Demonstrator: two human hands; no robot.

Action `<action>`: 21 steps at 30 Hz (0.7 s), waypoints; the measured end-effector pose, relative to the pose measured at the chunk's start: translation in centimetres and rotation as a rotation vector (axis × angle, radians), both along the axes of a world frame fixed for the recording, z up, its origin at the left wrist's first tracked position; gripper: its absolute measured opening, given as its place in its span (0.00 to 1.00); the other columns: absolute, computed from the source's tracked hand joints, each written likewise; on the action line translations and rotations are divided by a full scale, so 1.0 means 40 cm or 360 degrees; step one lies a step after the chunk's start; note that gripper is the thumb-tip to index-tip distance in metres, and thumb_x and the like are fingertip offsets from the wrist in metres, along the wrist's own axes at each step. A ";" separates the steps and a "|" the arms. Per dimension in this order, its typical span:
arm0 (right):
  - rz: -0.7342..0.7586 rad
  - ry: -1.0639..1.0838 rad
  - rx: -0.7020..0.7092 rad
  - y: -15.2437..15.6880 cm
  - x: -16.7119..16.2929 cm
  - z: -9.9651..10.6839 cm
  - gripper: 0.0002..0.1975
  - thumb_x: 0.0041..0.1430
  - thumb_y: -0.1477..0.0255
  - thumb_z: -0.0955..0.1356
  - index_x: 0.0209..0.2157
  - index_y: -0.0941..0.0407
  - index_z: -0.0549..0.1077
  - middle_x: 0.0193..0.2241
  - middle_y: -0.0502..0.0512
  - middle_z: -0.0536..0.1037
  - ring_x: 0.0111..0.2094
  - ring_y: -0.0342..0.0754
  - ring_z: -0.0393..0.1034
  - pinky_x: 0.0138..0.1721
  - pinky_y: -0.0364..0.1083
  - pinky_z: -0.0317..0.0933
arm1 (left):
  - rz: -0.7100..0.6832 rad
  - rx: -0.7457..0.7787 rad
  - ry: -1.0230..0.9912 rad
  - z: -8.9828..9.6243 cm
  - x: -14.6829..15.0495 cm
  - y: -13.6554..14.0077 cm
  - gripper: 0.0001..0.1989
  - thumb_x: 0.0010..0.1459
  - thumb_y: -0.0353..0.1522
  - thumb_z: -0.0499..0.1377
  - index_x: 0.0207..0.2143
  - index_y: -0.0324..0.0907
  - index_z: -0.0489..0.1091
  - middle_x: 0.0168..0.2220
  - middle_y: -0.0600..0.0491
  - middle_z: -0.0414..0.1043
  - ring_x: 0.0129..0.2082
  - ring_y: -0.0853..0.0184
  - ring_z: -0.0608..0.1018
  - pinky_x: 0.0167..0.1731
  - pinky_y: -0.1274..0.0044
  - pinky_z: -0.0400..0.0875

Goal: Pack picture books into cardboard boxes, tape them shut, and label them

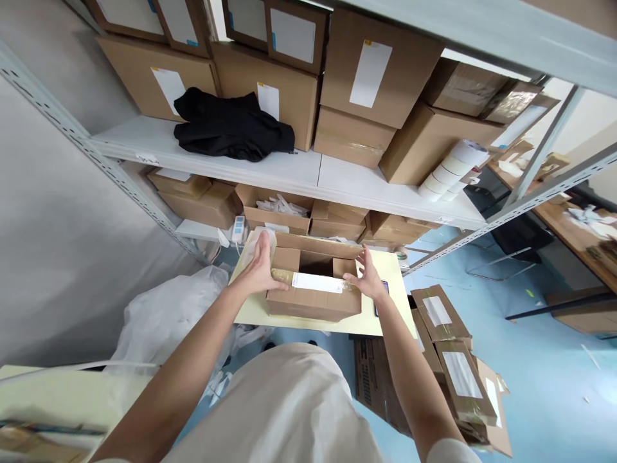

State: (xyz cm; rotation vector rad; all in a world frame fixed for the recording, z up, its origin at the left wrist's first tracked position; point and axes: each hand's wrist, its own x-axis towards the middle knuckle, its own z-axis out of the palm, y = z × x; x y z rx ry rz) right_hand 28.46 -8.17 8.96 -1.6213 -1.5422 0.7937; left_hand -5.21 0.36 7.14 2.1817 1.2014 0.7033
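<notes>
A brown cardboard box (313,307) with a white label and clear tape along its front edge sits on a pale yellow table (250,310). Its top is partly open: the far flap stands up, short side flaps show, and the dark gap between them hides what is inside. At its left end my left hand (260,269) grips it, thumb over the front top edge and fingers along the side. My right hand (367,278) holds the right end, thumb near the label and fingertips at the far flap. A phone (382,299) lies partly behind my right wrist.
A metal shelf (289,168) with boxes, black cloth (231,125) and tape rolls (453,168) rises ahead. An open box of white pieces (279,206) sits below. Clear plastic wrapping (166,315) lies left; labelled boxes (460,370) are piled on the floor right.
</notes>
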 end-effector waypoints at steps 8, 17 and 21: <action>0.0049 -0.0007 -0.0172 -0.178 -0.054 -0.102 0.39 0.60 0.53 0.62 0.65 0.56 0.46 0.65 0.64 0.55 0.65 0.55 0.50 0.65 0.55 0.45 | -0.0079 -0.0076 0.0131 0.003 -0.027 -0.076 0.43 0.39 0.44 0.69 0.56 0.42 0.60 0.61 0.41 0.57 0.62 0.50 0.62 0.61 0.64 0.59; -0.0080 0.0061 -0.0169 -0.080 -0.039 -0.076 0.39 0.57 0.54 0.64 0.65 0.57 0.51 0.62 0.62 0.61 0.62 0.55 0.57 0.63 0.54 0.49 | 0.0076 -0.0264 0.0220 0.023 0.018 -0.023 0.39 0.40 0.48 0.67 0.53 0.43 0.62 0.49 0.46 0.72 0.45 0.55 0.77 0.46 0.67 0.72; -0.0034 0.0062 -0.0268 -0.141 -0.042 -0.075 0.38 0.58 0.57 0.64 0.66 0.54 0.50 0.63 0.58 0.61 0.61 0.54 0.58 0.63 0.55 0.50 | 0.0086 -0.0343 0.0090 0.002 0.003 -0.077 0.36 0.39 0.48 0.67 0.50 0.45 0.64 0.47 0.50 0.73 0.42 0.59 0.78 0.43 0.69 0.73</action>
